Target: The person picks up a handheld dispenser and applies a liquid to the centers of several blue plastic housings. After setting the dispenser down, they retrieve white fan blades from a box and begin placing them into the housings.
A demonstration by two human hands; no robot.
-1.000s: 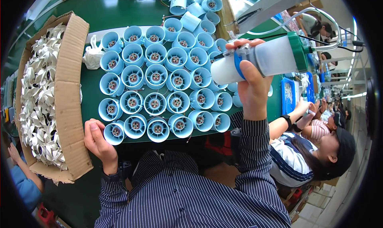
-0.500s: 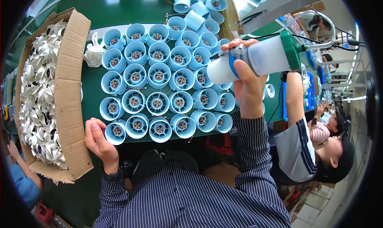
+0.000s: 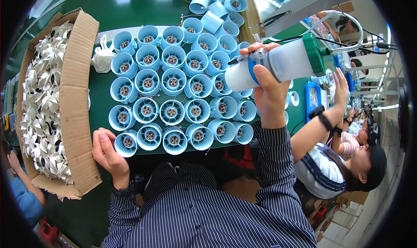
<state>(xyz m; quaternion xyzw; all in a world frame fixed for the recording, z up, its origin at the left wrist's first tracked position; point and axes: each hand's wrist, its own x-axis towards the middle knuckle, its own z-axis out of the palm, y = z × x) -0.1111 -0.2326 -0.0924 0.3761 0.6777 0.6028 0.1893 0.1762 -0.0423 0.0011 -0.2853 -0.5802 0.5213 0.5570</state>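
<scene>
At left, brown cardboard box point(image 3: 80, 105) of white plastic fan blades point(image 3: 45, 109). Beside it, left hand point(image 3: 111, 157) with fingers curled inward — impossible to tell if pinching something. Then, on glossy green counter point(image 3: 130, 9), rows of light-blue round plastic housings point(image 3: 172, 111). At right, raised above these, frosted white plastic cylinder point(image 3: 292, 61), wrapped by fingers of right hand point(image 3: 271, 96). Probably in the step of positioning; for next move, steady grip and careful aim necessary. Cylinder almost sideways — green cap point(image 3: 313, 55), blue band point(image 3: 253, 70).

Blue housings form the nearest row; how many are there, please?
6: the leftmost housing beside the left hand, five more continuing rightward; the right forearm may hide others.
</scene>
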